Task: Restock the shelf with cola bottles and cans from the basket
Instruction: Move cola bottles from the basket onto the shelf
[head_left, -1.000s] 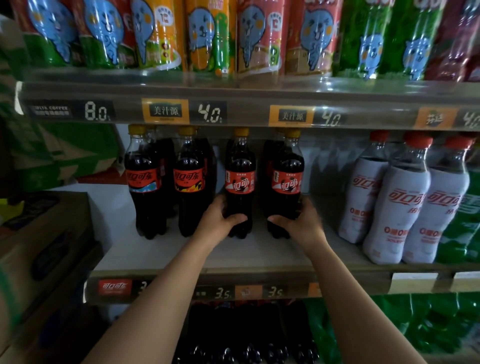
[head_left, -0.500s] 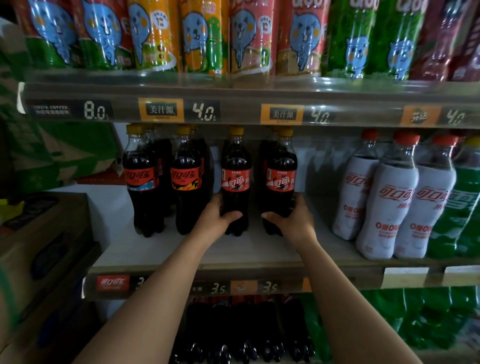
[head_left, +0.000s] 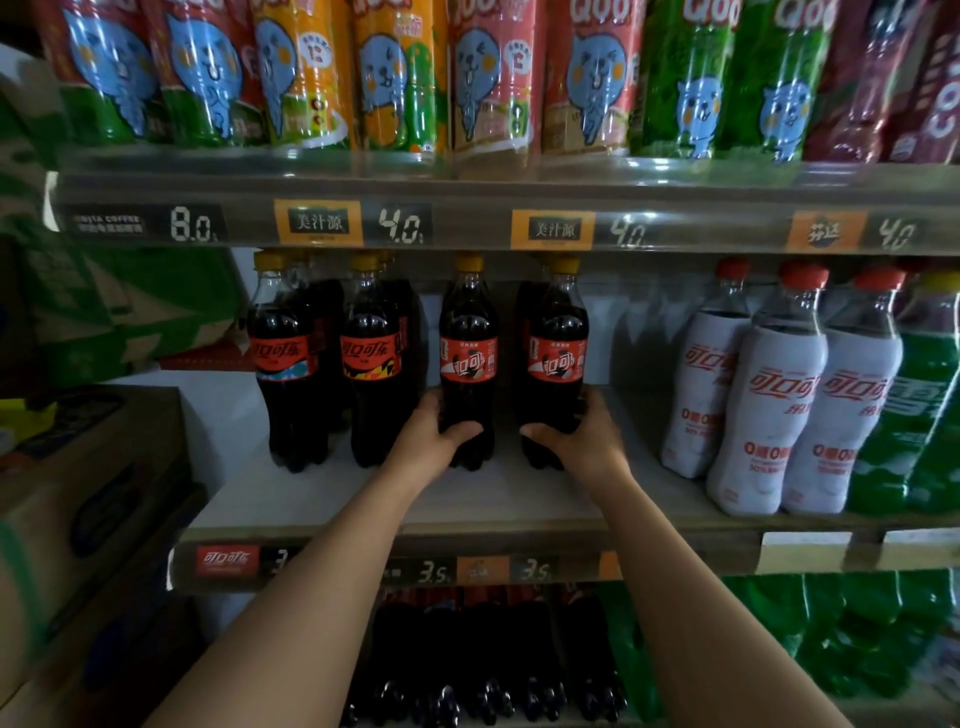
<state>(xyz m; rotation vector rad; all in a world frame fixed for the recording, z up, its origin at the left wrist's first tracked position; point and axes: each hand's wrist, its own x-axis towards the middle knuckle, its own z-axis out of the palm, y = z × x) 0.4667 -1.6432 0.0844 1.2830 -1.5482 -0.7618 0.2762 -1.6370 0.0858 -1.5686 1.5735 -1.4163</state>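
Note:
Dark cola bottles with yellow caps and red labels stand upright on the middle shelf (head_left: 322, 499). My left hand (head_left: 434, 441) grips the lower part of one cola bottle (head_left: 469, 358). My right hand (head_left: 576, 441) grips the lower part of the cola bottle beside it (head_left: 557, 358). Both bottles stand on the shelf board. Two more rows of cola bottles (head_left: 283, 364) stand to their left, with others behind. The basket is out of view.
White-sleeved cola bottles (head_left: 769, 405) and green bottles (head_left: 919, 415) fill the shelf's right side. Juice bottles (head_left: 488, 78) line the shelf above. Dark bottles (head_left: 483, 654) sit on the shelf below. Cardboard boxes (head_left: 78, 493) stand at the left.
Both hands keep their hold low on the same two bottles. The view has drifted slightly, so the shelf sits a little further left in frame.

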